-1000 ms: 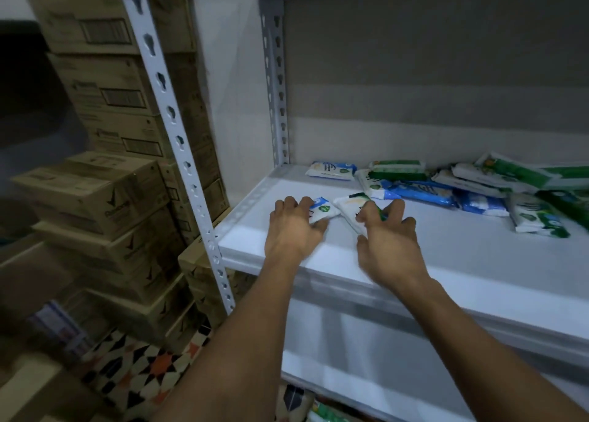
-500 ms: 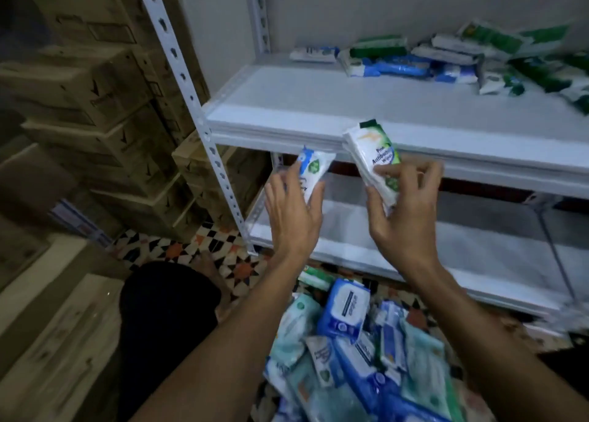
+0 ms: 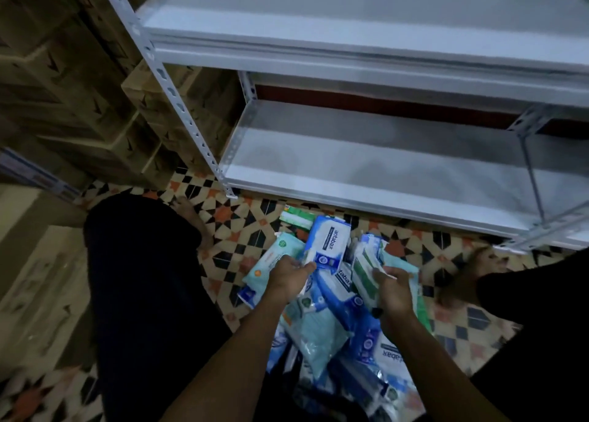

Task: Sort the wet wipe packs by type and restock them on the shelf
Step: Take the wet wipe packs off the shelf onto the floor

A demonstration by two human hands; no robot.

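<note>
Nearest the body, a heap of wet wipe packs [image 3: 322, 332] is spread on the patterned floor [image 3: 229, 217] between the knees. Both hands are held low over it. The left hand [image 3: 288, 280] has its grip clamped on the near end of a blue-and-white pack [image 3: 326, 246], which is angled up and away from the fingers. The right hand [image 3: 393, 289] has its grip clamped on a green-striped pack [image 3: 366, 268], pinched at its edge, with more blue and pale teal packs lying directly beneath and just beside both grips.

The step in hand is judged to be the picking of one pack per hand, of differing types. It would be done well if each pack were held firmly across its width rather than by a corner, since the soft wrappers are likely to sag and slip. Neighbouring packs should be left undisturbed as the two are lifted clear.

Beyond the grips, the lower shelf [image 3: 382, 166] is seen bare. Farther still, the upper shelf [image 3: 318, 23] carries a few packs at its far right corner, blurred; matching types would best be grouped there.
</note>
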